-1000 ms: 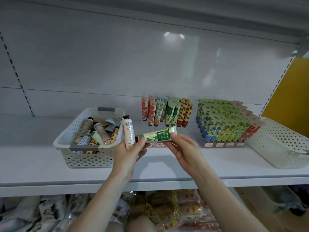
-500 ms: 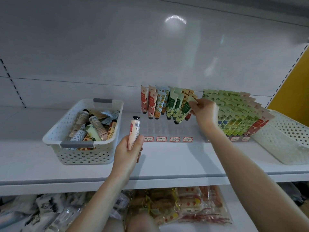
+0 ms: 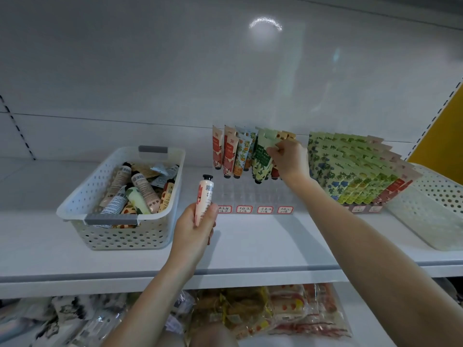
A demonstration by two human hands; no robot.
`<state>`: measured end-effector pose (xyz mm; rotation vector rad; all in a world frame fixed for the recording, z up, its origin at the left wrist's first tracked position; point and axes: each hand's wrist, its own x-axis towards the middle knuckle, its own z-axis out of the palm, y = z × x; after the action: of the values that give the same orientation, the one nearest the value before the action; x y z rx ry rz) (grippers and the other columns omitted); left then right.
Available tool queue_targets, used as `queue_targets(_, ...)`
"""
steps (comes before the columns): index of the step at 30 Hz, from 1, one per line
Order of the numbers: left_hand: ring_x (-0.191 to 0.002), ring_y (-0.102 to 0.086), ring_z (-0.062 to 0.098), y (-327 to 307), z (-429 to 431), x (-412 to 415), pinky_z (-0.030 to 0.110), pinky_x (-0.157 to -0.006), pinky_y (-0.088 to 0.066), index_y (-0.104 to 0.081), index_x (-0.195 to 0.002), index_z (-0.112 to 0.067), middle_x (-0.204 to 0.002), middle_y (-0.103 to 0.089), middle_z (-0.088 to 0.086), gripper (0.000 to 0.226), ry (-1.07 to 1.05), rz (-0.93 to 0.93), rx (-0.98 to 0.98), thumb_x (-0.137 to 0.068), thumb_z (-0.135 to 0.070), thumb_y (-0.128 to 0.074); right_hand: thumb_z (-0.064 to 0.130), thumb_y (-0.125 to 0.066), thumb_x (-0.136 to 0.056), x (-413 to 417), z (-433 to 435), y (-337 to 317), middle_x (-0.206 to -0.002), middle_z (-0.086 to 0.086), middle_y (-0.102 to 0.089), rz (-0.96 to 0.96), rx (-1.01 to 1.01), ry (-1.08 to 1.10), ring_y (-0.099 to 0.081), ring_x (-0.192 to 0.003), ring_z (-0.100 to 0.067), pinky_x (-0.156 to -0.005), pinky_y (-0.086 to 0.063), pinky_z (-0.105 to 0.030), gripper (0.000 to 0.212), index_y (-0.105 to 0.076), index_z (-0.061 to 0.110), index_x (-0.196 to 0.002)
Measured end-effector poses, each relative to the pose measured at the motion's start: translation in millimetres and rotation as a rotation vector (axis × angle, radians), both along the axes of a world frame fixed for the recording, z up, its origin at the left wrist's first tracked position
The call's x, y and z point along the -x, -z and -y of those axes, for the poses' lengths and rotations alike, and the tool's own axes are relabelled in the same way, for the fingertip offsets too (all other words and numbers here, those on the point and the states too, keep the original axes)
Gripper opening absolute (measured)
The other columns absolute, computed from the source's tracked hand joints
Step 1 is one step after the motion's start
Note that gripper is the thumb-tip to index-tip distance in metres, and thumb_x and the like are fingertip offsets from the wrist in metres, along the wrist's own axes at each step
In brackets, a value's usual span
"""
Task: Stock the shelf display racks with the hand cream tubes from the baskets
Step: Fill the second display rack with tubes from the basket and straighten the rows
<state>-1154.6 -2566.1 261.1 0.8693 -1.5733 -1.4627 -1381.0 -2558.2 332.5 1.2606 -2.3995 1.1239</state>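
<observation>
My left hand (image 3: 194, 227) grips a pink-and-white hand cream tube (image 3: 204, 199) with a black cap, held upright in front of the shelf. My right hand (image 3: 290, 160) reaches to the back of the clear display rack (image 3: 253, 194) and pinches a green tube (image 3: 263, 161) standing cap-down in the green row. Red, orange-patterned and green tubes stand in rows at the rack's back. A white perforated basket (image 3: 125, 236) on the left holds several loose tubes.
A second rack (image 3: 350, 171) to the right is packed with green, blue-flowered and red tubes. A white perforated basket (image 3: 431, 211) stands at the far right. Price labels (image 3: 255, 209) line the rack's front. Packaged snacks (image 3: 263, 311) lie on the lower shelf.
My right hand carried the green tube from beside my left hand to the rack and stood it upright in the green row. My left hand stayed put with the pink tube.
</observation>
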Motion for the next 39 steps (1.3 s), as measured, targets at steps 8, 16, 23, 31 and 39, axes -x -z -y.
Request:
queue_targets(8, -0.057, -0.046, 0.010, 3, 2, 0, 0.012, -0.045, -0.039, -0.051, -0.087, -0.015, -0.068, -0.050, 0.003, 0.018, -0.001, 0.004, -0.015, -0.092, -0.032, -0.052, 0.009, -0.050, -0.090, 2, 7, 5, -0.074, -0.032, -0.061, -0.019, -0.072, -0.022, -0.044, -0.055, -0.023, -0.053, -0.030, -0.026, 0.031, -0.056, -0.012, -0.069)
queue_targets(16, -0.056, -0.046, 0.010, 6, 0, 3, 0.012, -0.046, -0.040, -0.052, -0.089, -0.015, -0.069, -0.051, 0.002, 0.019, 0.006, 0.018, -0.023, -0.092, -0.034, -0.052, 0.012, -0.052, -0.092, 1, 10, 2, -0.065, -0.019, -0.052, -0.054, -0.147, -0.006, -0.045, -0.058, -0.023, -0.046, -0.027, -0.023, 0.026, -0.049, 0.003, -0.068)
queue_targets(23, -0.056, -0.046, 0.010, 3, -2, 2, 0.012, -0.045, -0.040, -0.052, -0.087, -0.016, -0.068, -0.051, 0.002, 0.017, 0.009, 0.021, -0.024, -0.092, -0.032, -0.052, 0.015, -0.056, -0.090, 4, 8, 0, -0.053, -0.008, -0.041, -0.023, -0.122, -0.018, -0.033, -0.046, -0.016, -0.047, -0.024, -0.025, 0.031, -0.047, 0.004, -0.062)
queue_targets(31, -0.058, -0.047, 0.010, -3, -2, 0, 0.013, -0.047, -0.040, -0.053, -0.092, -0.016, -0.069, -0.052, 0.001, 0.017, 0.005, 0.029, -0.028, -0.093, -0.033, -0.051, 0.025, -0.058, -0.091, -2, -2, -13, -0.092, -0.018, -0.065, 0.045, -0.120, -0.042, -0.058, -0.082, -0.027, -0.070, -0.043, -0.030, 0.029, -0.065, -0.003, -0.097)
queue_targets(39, -0.056, -0.042, 0.010, -20, -10, -6, 0.020, -0.051, -0.037, -0.053, -0.090, -0.016, -0.069, -0.050, 0.001, 0.024, 0.039, -0.049, -0.128, -0.099, -0.031, -0.036, 0.019, -0.056, -0.092, -18, -20, -28, -0.083, -0.013, -0.066, 0.062, 0.152, -0.014, -0.061, -0.074, -0.024, -0.071, -0.052, -0.035, 0.023, -0.063, -0.003, -0.096)
